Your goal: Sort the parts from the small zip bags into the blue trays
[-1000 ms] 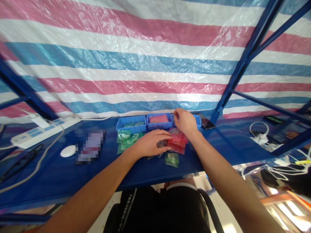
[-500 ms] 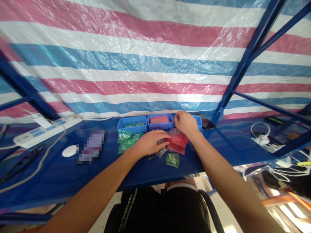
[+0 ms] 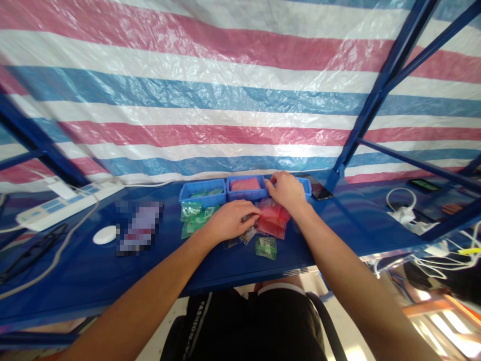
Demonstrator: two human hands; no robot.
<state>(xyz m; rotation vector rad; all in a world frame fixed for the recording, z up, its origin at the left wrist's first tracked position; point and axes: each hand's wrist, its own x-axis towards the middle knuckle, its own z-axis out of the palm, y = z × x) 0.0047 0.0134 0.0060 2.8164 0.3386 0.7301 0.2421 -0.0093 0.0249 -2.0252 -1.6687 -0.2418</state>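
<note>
My left hand (image 3: 233,219) is over the pile of small bags, its thumb and fingers closed on what looks like a small plastic bag (image 3: 248,217) with dark contents. Clear bags (image 3: 248,234) lie under it, and several red bags (image 3: 273,220) lie just right of its fingertips. My right hand (image 3: 288,191) covers part of the right blue bin (image 3: 307,186). Its fingers are bent together at the rim beside the middle blue bin (image 3: 246,194), which contains red bags (image 3: 245,184). What they hold, if anything, is hidden.
Green bags (image 3: 195,220) lie before the left blue bin (image 3: 203,199); one green bag (image 3: 266,247) is near the front edge. A phone (image 3: 319,189) is at right. Further left are a white disc (image 3: 105,234), glasses (image 3: 35,250) and a power strip (image 3: 67,204).
My left thumb and fingers have drawn closer together around the dark item. My right hand has stayed at the bins, its fingertips slightly lower and further left.
</note>
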